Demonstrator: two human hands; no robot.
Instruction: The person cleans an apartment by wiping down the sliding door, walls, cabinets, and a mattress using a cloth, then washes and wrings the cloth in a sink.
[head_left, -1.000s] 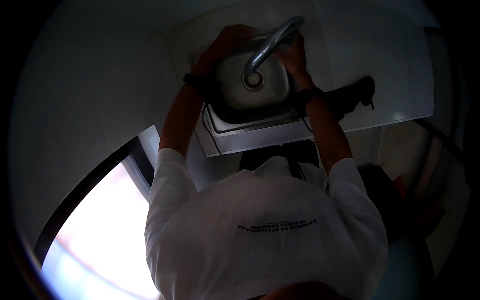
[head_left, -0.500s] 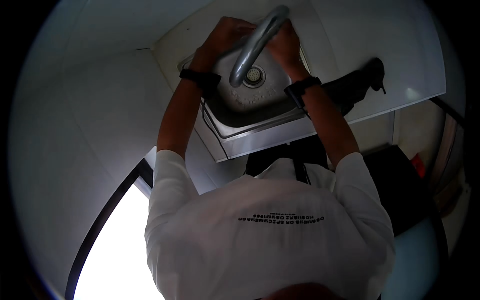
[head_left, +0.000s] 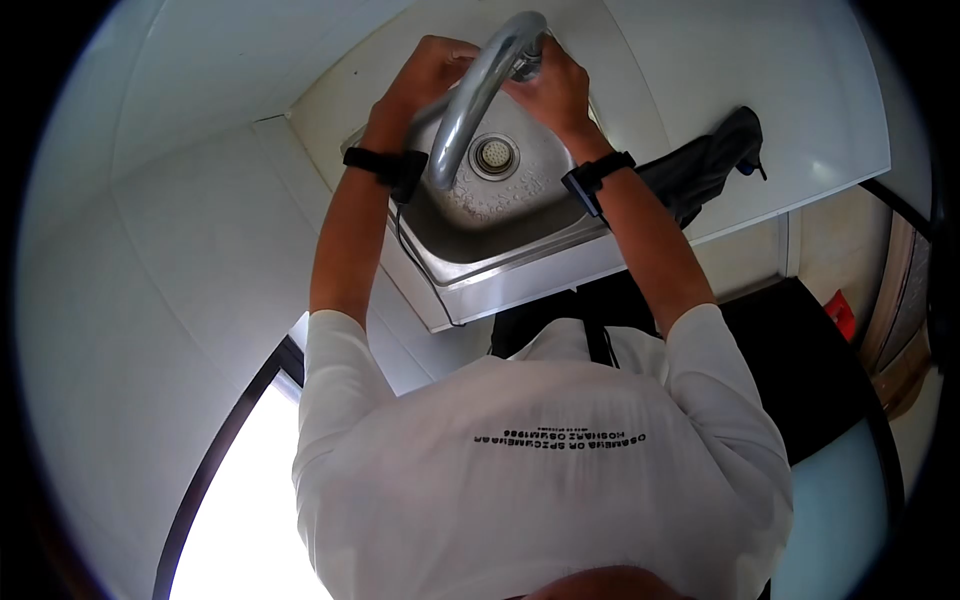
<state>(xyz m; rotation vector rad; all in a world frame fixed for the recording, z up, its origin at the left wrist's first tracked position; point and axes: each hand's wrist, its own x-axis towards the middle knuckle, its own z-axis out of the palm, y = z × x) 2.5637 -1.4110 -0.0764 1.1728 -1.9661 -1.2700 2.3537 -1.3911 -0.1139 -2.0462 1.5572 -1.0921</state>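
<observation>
A curved chrome faucet [head_left: 470, 110] arches over a steel sink [head_left: 470, 268], which has a round drain strainer [head_left: 494, 155] and water drops on its bottom. My left hand [head_left: 437, 68] is beside the spout at the far rim, its fingers curled inward; the spout partly hides what they may hold. My right hand [head_left: 556, 92] is closed around the lower part of the faucet, where some shiny metal shows between thumb and fingers. Each wrist wears a black strap with a small device, and a thin cable hangs from the left one.
On the white counter [head_left: 800, 120], right of the sink, lies a dark folded item [head_left: 700, 165] with a thin cord, its kind unclear. A pale wall [head_left: 190, 210] stands at left. Lower right are a black surface [head_left: 800, 370] and a red item [head_left: 840, 314].
The picture has brightened. The view has shifted slightly, so the sink and faucet sit a little further left. Both hands remain at the faucet.
</observation>
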